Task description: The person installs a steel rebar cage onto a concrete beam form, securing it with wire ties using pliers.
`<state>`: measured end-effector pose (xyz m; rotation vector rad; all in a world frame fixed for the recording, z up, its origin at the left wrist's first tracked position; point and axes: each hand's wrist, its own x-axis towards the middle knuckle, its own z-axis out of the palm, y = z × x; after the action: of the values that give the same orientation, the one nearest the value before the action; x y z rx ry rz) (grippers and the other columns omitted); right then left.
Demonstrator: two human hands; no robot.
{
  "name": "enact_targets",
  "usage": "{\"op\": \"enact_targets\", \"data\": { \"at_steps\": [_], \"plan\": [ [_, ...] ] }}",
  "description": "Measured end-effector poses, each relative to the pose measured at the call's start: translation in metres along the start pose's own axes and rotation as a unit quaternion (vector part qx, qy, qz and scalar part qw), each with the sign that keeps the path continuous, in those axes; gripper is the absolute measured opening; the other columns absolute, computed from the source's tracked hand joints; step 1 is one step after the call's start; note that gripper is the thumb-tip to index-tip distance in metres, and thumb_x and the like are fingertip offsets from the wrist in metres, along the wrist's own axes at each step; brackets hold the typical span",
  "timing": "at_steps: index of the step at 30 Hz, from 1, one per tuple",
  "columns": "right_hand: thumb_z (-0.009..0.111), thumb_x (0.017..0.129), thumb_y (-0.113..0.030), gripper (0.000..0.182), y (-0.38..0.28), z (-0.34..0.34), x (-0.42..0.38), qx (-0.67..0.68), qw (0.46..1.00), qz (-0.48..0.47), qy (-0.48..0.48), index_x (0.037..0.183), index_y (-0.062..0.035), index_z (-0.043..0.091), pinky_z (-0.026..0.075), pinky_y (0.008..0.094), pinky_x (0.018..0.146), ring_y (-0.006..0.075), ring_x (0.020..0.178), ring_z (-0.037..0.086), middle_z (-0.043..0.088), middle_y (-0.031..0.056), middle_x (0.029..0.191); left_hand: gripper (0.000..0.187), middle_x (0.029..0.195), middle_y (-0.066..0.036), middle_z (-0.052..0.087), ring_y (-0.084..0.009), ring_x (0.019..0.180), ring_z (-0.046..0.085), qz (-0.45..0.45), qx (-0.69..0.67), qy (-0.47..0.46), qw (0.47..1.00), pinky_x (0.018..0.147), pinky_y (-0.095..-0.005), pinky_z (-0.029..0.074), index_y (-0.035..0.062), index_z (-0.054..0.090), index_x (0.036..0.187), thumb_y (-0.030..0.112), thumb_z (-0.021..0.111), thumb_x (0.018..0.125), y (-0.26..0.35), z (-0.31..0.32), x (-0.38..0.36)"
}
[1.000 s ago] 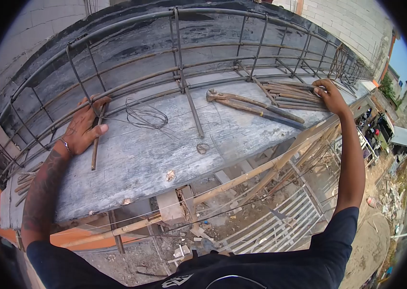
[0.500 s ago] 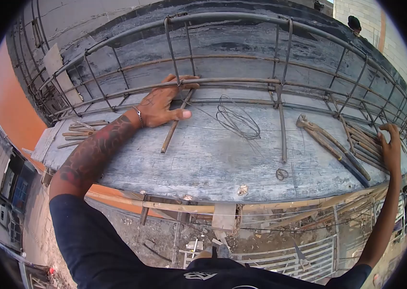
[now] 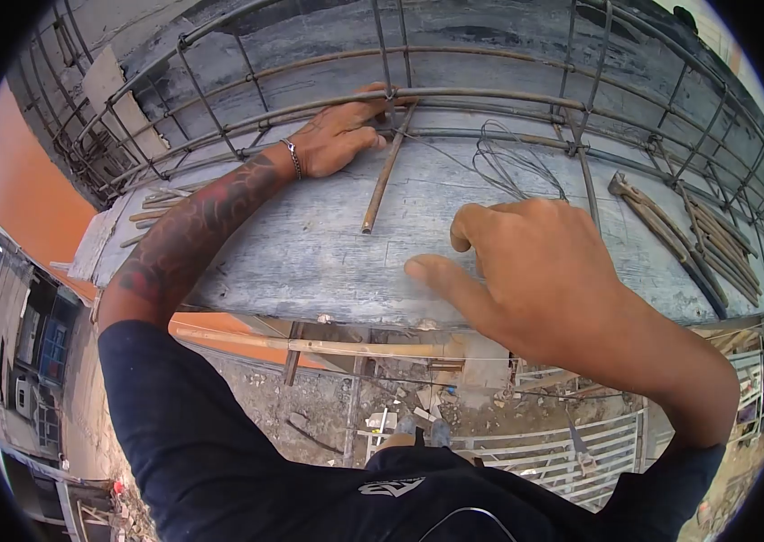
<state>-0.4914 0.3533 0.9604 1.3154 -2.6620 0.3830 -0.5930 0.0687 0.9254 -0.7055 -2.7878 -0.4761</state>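
My left hand [image 3: 337,140] is at the rebar cage [image 3: 481,95], its fingers hooked round the lower bars where a short rebar rod [image 3: 382,185] joins. The fingertips are partly behind the steel. A thin wire runs from this joint to a loose coil of tie wire [image 3: 513,163] on the board. My right hand [image 3: 535,262] hovers over the front of the board, just below the coil. Its thumb and curled index finger are apart, with nothing visible between them.
The grey board [image 3: 283,257] carries a pair of long-handled pincers [image 3: 662,235] and a bundle of short rebar pieces [image 3: 730,244] at right. More short rods [image 3: 152,210] lie at left. Beyond the board's front edge is a drop to rubble and a white slatted frame [image 3: 572,452].
My right hand has swung from the rebar bundle at far right to the middle. The left hand stays at the same joint, its thumb now closer to the bars. The view has shifted.
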Motion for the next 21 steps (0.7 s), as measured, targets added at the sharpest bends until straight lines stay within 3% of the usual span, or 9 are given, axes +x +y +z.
{"op": "enact_targets", "data": {
  "at_steps": [3, 6, 10, 12, 14, 16, 18, 20, 21],
  "plan": [
    [0.055, 0.085, -0.045, 0.046, -0.023, 0.002, 0.049, -0.042, 0.996, 0.066, -0.046, 0.083, 0.0000, 0.068, 0.052, 0.0409, 0.062, 0.0313, 0.069, 0.066, 0.065, 0.0163, 0.070, 0.062, 0.137, -0.020, 0.039, -0.0352, 0.119, 0.045, 0.051, 0.007, 0.019, 0.999, 0.101, -0.0384, 0.036, 0.0000, 0.038, 0.133, 0.027, 0.053, 0.079, 0.010, -0.001, 0.003],
    [0.057, 0.084, -0.041, 0.043, -0.023, 0.017, 0.079, -0.015, 0.988, 0.149, -0.049, 0.088, 0.0008, 0.068, 0.052, 0.0414, 0.068, 0.0322, 0.079, 0.066, 0.067, 0.0197, 0.080, 0.058, 0.126, -0.025, 0.046, -0.0372, 0.112, 0.050, 0.093, 0.005, 0.039, 0.995, 0.096, -0.0410, 0.039, -0.0011, 0.041, 0.129, 0.028, 0.052, 0.080, 0.010, 0.000, 0.004],
    [0.057, 0.081, -0.036, 0.041, -0.020, 0.032, 0.095, 0.023, 0.977, 0.203, -0.055, 0.090, 0.0027, 0.068, 0.052, 0.0396, 0.072, 0.0329, 0.086, 0.065, 0.066, 0.0221, 0.086, 0.057, 0.118, -0.025, 0.054, -0.0371, 0.110, 0.052, 0.049, 0.017, 0.008, 0.999, 0.096, -0.0399, 0.039, -0.0023, 0.043, 0.128, 0.030, 0.051, 0.082, 0.014, -0.005, 0.001],
    [0.056, 0.080, -0.030, 0.037, -0.015, 0.039, 0.098, 0.025, 0.985, 0.170, -0.026, 0.087, 0.0046, 0.067, 0.052, 0.0395, 0.072, 0.0343, 0.083, 0.065, 0.066, 0.0228, 0.084, 0.057, 0.117, -0.025, 0.055, -0.0366, 0.111, 0.052, 0.024, 0.011, -0.015, 1.000, 0.097, -0.0391, 0.039, -0.0029, 0.043, 0.128, 0.031, 0.051, 0.082, 0.009, 0.000, 0.003],
    [0.057, 0.080, -0.028, 0.036, -0.022, 0.032, 0.093, 0.022, 0.988, 0.150, -0.025, 0.081, 0.0066, 0.066, 0.051, 0.0393, 0.071, 0.0358, 0.079, 0.064, 0.064, 0.0245, 0.080, 0.057, 0.117, -0.024, 0.055, -0.0345, 0.104, 0.056, 0.107, 0.029, 0.045, 0.993, 0.092, -0.0388, 0.043, 0.0011, 0.039, 0.134, 0.024, 0.052, 0.083, 0.001, 0.006, 0.006],
    [0.057, 0.079, -0.026, 0.035, -0.031, 0.024, 0.088, 0.172, 0.953, 0.242, -0.053, 0.076, 0.0081, 0.065, 0.050, 0.0399, 0.067, 0.0346, 0.069, 0.063, 0.062, 0.0247, 0.071, 0.059, 0.119, -0.025, 0.054, -0.0345, 0.105, 0.055, 0.099, 0.032, 0.036, 0.994, 0.092, -0.0387, 0.042, 0.0028, 0.038, 0.135, 0.026, 0.052, 0.083, -0.004, 0.007, 0.008],
    [0.058, 0.079, -0.024, 0.034, -0.029, 0.031, 0.090, 0.194, 0.934, 0.295, -0.056, 0.075, 0.0094, 0.063, 0.048, 0.0395, 0.063, 0.0323, 0.060, 0.058, 0.059, 0.0229, 0.063, 0.058, 0.120, -0.024, 0.054, -0.0338, 0.107, 0.055, 0.107, 0.033, 0.043, 0.993, 0.094, -0.0377, 0.042, 0.0041, 0.040, 0.135, 0.026, 0.052, 0.082, -0.007, 0.009, 0.010],
    [0.058, 0.079, -0.024, 0.033, -0.023, 0.042, 0.090, 0.137, 0.973, 0.182, 0.036, 0.071, 0.0080, 0.062, 0.047, 0.0370, 0.055, 0.0278, 0.051, 0.055, 0.058, 0.0184, 0.058, 0.057, 0.120, -0.023, 0.054, -0.0332, 0.109, 0.054, 0.153, 0.072, 0.100, 0.981, 0.096, -0.0372, 0.041, 0.0044, 0.042, 0.134, 0.026, 0.052, 0.082, -0.013, 0.013, 0.013],
    [0.058, 0.079, -0.024, 0.033, -0.018, 0.041, 0.090, 0.133, 0.974, 0.180, 0.026, 0.071, 0.0080, 0.062, 0.047, 0.0370, 0.055, 0.0278, 0.051, 0.055, 0.058, 0.0184, 0.058, 0.056, 0.121, -0.023, 0.054, -0.0325, 0.111, 0.054, 0.195, 0.112, 0.147, 0.963, 0.098, -0.0368, 0.040, 0.0047, 0.043, 0.133, 0.026, 0.052, 0.082, -0.017, 0.018, 0.014]
  ]
}}
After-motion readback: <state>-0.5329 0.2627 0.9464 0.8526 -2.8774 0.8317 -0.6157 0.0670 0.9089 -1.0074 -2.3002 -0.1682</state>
